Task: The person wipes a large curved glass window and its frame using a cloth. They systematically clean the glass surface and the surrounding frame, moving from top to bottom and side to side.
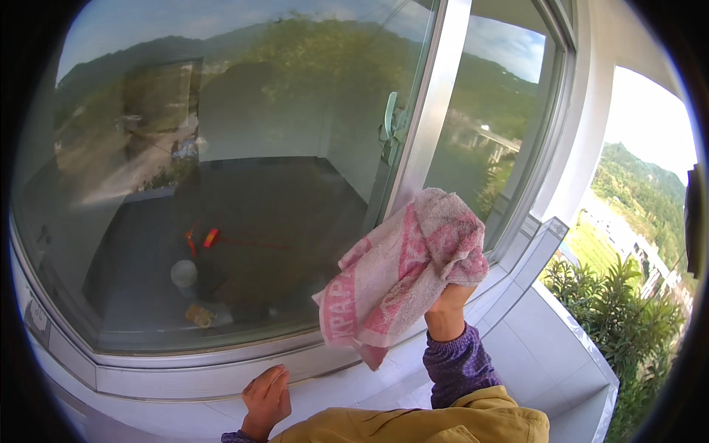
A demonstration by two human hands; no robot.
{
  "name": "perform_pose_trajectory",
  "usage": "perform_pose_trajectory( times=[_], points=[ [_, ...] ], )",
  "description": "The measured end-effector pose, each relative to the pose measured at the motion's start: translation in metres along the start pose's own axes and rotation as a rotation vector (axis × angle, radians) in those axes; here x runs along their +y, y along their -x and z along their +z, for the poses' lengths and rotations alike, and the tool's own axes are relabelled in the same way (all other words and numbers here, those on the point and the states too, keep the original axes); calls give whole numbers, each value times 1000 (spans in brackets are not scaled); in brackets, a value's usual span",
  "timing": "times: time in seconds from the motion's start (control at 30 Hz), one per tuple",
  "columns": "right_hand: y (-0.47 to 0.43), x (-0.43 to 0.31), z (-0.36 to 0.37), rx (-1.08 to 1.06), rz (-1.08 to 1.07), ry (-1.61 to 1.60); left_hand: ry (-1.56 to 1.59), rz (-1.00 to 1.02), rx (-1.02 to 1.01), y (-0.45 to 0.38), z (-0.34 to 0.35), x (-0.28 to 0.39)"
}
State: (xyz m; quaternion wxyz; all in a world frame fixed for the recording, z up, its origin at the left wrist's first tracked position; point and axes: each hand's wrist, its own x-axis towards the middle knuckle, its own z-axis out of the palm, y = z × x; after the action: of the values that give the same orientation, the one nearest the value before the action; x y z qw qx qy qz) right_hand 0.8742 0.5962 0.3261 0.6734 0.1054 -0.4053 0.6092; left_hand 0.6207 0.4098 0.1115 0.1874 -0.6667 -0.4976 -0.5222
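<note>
A worn pink and greyish-white terry towel (388, 277) is bunched in my right hand (450, 305), which is raised at the aluminium window frame. The cloth covers most of that hand's fingers and hangs down to the left, its lower corner over the sill. It lies in front of the upright metal stile (429, 111) and the lower part of the sliding window's glass pane (266, 210). My left hand (267, 396) is low, by the tiled window sill (205, 379), its fingers curled together with nothing visible in them. Whether it touches the sill I cannot tell.
Inside the glass is a pale window handle (390, 113). Behind the pane, a dark surface bears small red and yellow items (210, 238). A tiled ledge (545, 338) runs along the right, with leafy shrubs (620, 310) beyond it. Hills and sky reflect in the glass.
</note>
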Motion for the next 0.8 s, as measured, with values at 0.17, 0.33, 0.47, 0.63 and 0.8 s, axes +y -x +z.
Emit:
perform_pose_trajectory(
  times=[0.17, 0.33, 0.47, 0.63, 0.8],
  points=[
    [-41, 31, 44, -52, -264, 565, 126, -11, -151, 34, -5, -44],
    [-121, 26, 124, -236, -451, 657, 84, 87, -95, 41, -7, -72],
    [-216, 15, 193, -429, -800, 978, 272, -477, -427, 121, 63, -121],
    [-372, -33, 276, -410, -1495, 1448, -1, -193, -431, 103, 47, -131],
    [-473, -82, 376, -303, -1510, 1593, 21, -119, -373, 67, 36, -117]
  ],
)
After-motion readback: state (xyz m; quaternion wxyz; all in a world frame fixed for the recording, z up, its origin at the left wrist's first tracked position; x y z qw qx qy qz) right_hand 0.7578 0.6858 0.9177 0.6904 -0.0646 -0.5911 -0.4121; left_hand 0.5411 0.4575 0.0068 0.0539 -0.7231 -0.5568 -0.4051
